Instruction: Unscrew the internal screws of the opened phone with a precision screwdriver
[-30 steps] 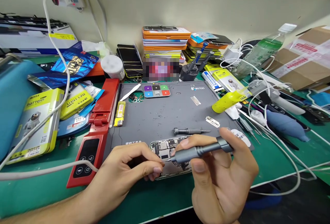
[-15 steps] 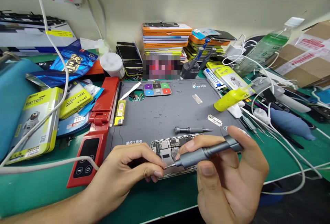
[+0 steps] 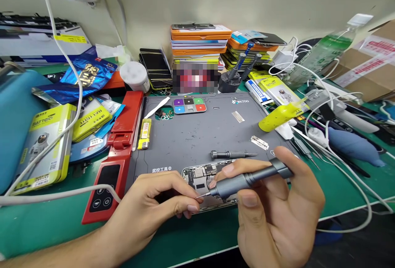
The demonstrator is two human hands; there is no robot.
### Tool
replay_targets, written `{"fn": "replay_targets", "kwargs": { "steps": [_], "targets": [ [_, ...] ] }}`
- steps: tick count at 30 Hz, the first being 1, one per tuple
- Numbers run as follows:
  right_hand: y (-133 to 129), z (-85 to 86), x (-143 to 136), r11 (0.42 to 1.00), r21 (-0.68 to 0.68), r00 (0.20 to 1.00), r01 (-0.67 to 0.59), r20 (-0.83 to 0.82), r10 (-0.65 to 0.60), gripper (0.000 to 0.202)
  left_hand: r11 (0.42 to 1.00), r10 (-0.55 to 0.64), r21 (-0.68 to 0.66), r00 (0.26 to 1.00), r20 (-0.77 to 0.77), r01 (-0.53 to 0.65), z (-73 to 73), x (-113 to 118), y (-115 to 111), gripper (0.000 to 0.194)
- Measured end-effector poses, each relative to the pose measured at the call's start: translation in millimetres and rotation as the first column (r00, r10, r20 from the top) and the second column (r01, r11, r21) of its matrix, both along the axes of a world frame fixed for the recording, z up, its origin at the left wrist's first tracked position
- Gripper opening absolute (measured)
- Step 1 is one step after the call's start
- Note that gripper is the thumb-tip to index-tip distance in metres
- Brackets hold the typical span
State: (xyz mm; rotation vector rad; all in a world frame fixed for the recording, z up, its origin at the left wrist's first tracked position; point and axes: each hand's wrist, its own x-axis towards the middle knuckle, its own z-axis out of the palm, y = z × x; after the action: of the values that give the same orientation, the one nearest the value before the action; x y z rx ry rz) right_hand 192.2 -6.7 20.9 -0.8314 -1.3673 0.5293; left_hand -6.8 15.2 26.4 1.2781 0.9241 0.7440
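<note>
On a green bench top (image 3: 58,222) set against a pale wall (image 3: 247,8), we note a dark grey work mat (image 3: 182,136) w/ printed lettering. Along its far edge lies a colour-blocked tray (image 3: 189,105); nr its R. edge, a razor blade (image 3: 259,142) & a tilted yellow bottle (image 3: 274,119). At L., we mark a red hinged device (image 3: 121,152) w/ touch keys, plus yellow battery packs (image 3: 46,152). In bkgd, we find a stack of orange & white boxes (image 3: 200,35) and a tool stand (image 3: 229,83); far R., a drink bottle (image 3: 327,56) leans nr a taped cardboard box (image 3: 352,82).

At the mat's near edge we place the opened phone (image 3: 200,173), its board exposed; it lies flat, below & btwn the hands, part-hidden by them. Above it, the R. hand (image 3: 277,218) holds a grey screwdriver (image 3: 233,185), forefinger on the barrel's far side, thumb on the near, bit pointing L. The L. hand (image 3: 151,204) is pinched, thumb & forefinger together at the bit's tip; we can't tell if they grip the bit or some tiny part. The two hands are close but not touching. A 2nd driver (image 3: 231,154) lies just beyond the phone.
</note>
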Motion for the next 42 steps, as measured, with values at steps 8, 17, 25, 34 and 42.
{"fn": "replay_targets", "kwargs": {
  "steps": [8, 17, 25, 34, 42],
  "targets": [
    [-1.5, 0.9, -0.3, 0.996, -0.083, 0.998, -0.031, -0.062, 0.026, 0.054, 1.0, -0.018, -0.015, 0.998, 0.064, 0.019, -1.1, -1.1, 1.3, 0.014],
    [-2.6, -2.0, -4.0, 0.999, -0.037, 0.994, -0.026, -0.105, 0.022, 0.057, 0.994, -0.029, -0.105, 0.99, 0.141, 0.044, -5.7, -2.4, -0.6, 0.011],
    [-1.0, 0.6, -1.6, 0.997, -0.078, 0.996, -0.028, -0.088, 0.021, 0.056, 0.993, -0.028, -0.105, 0.983, 0.179, 0.048, -5.5, -3.6, -1.4, 0.011],
    [-7.3, -2.3, -7.9, 0.996, 0.041, 0.996, 0.073, -0.054, -0.071, 0.056, 0.991, 0.012, -0.134, 0.985, 0.174, 0.012, -6.6, -3.8, -1.9, 0.013],
    [-4.6, 1.2, -3.3, 0.998, -0.031, 0.99, -0.053, -0.131, 0.049, 0.055, 0.988, 0.018, -0.153, 0.979, 0.203, 0.014, -5.0, -3.6, -1.5, 0.012]
  ]
}}
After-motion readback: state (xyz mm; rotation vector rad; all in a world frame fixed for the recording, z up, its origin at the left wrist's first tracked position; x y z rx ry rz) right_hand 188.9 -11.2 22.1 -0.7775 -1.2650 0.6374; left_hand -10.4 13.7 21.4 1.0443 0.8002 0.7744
